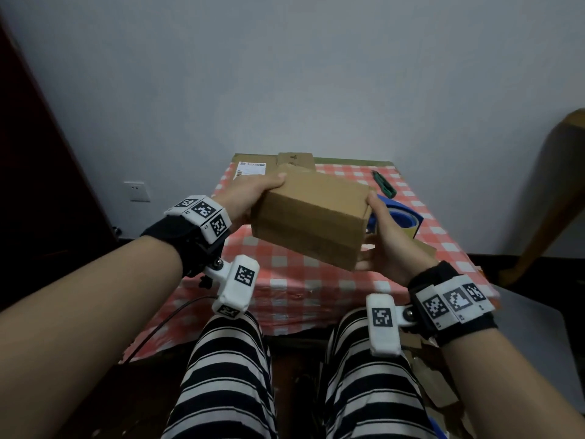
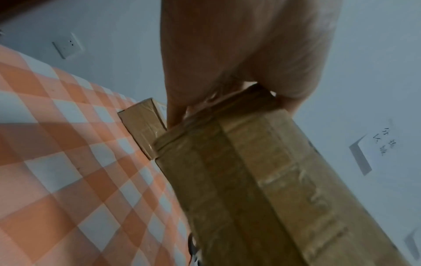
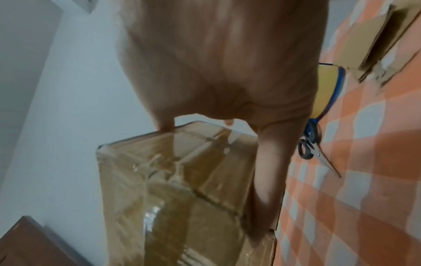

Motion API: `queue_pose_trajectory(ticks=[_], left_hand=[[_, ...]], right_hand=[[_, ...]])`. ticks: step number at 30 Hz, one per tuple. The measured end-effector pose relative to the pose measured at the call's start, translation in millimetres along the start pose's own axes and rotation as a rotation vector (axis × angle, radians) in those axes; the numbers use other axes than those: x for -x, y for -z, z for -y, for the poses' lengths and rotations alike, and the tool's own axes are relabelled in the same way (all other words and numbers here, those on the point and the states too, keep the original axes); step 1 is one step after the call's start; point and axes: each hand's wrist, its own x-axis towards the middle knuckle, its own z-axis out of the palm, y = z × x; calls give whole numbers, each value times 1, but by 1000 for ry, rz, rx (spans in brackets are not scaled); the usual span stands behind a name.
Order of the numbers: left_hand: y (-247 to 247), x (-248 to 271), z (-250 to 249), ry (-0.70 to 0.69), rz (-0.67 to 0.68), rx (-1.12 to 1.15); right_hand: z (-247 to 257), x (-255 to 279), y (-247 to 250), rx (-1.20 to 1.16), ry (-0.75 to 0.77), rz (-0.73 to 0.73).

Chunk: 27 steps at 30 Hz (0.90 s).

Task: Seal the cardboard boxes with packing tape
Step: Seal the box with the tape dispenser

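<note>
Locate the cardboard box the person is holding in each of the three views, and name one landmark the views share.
Head: cardboard box at centre, gripped between left hand and right hand.
Left wrist: lower right.
Right wrist: lower centre.
Shared landmark: checked tablecloth.

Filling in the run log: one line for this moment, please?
left hand: grips box | right hand: grips box | box: lifted, taped | tape dispenser: on table

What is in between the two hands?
The cardboard box, seen best in the head view. The left hand holds one end and the right hand the other, and the box is lifted above the checked cloth.
</note>
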Motion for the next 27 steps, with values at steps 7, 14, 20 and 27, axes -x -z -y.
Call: queue_pose_trajectory(ticks=[7,14,20,27], left_hand=[[-16,1,-5,-24,-1,3],[-16,-13,1,-67,-174,-210],[-10,-24,8,-74,-204,-214],[-7,-19,1,79,-20,-296]], right_hand=[[-1,-10,12,-106,-88,-130],[-9,-28,19,44,-149,-266],[-13,-34,18,148,-174,-249],[-21,-35,10,142,-188,-212]])
